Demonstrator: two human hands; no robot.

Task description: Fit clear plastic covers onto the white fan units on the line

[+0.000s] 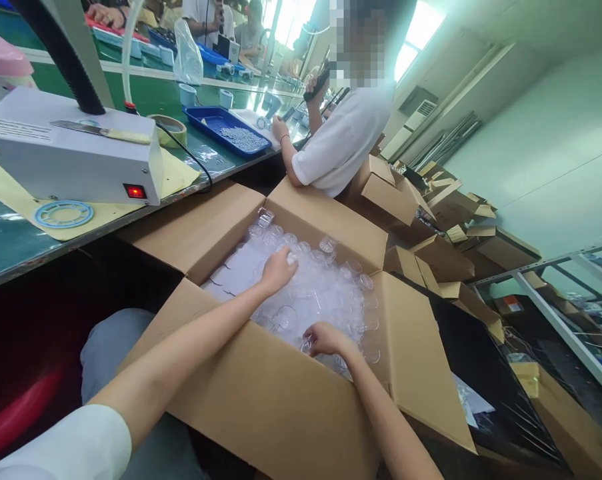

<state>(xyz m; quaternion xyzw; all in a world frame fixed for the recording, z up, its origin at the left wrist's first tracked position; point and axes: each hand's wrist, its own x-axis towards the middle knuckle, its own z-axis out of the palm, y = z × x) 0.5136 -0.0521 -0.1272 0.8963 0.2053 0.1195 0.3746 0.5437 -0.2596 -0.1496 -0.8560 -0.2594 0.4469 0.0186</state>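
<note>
Seemingly amid picking, the left hand [277,272] pinches a clear piece [292,259] inside the carton [275,390], the right hand [327,339] curling fingers (pinch unclear) at another piece [307,346] by its near edge, likely needing a careful lift next.

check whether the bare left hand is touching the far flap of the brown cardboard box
Apart: the head view shows clear round plastic pieces in the gap between the bare left hand and the brown cardboard far flap.

I see 1 camera, on the worker's head, facing forward and down from close above the open carton [275,400], catching the bench [1,250] at left and, farther off, the wall [545,147] at right.
</note>
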